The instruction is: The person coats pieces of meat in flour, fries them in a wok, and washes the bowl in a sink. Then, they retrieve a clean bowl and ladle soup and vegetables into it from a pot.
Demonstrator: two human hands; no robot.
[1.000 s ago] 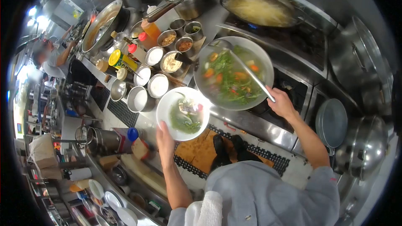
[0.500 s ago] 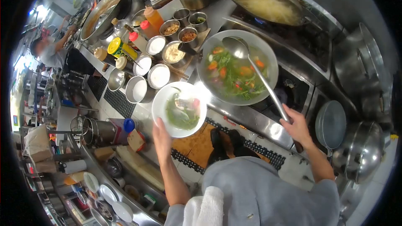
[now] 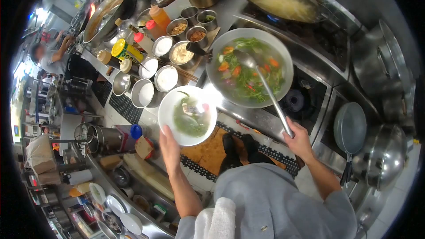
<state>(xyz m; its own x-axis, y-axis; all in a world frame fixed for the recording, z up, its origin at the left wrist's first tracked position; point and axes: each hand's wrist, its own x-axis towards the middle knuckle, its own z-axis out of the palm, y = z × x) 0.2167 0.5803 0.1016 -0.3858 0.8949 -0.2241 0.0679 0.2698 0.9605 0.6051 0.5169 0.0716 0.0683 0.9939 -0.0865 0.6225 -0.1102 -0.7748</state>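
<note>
My left hand point(image 3: 169, 145) grips the near rim of a white bowl point(image 3: 164, 111) that holds some clear soup with greens and a pale piece in it. My right hand point(image 3: 298, 138) is closed round the handle of a long metal ladle point(image 3: 271, 93). The ladle's round head rests in the soup of a wide wok point(image 3: 211, 73), among leafy greens and orange and red vegetable pieces. The wok stands to the right of the bowl, over the stove's edge. Its dark handle points left toward the seasoning tubs.
Left of the wok stand metal seasoning tubs point(image 3: 143, 93), squeeze bottles point(image 3: 160, 16) and a yellow can point(image 3: 126, 49). A pan of yellowish liquid point(image 3: 283, 0) sits on the back burner. A frying pan point(image 3: 349, 126) lies at right. Another person point(image 3: 55, 55) works at far left.
My right hand has moved left and toward me with the ladle, whose head has shifted down into the soup. The bowl in my left hand has barely moved.
</note>
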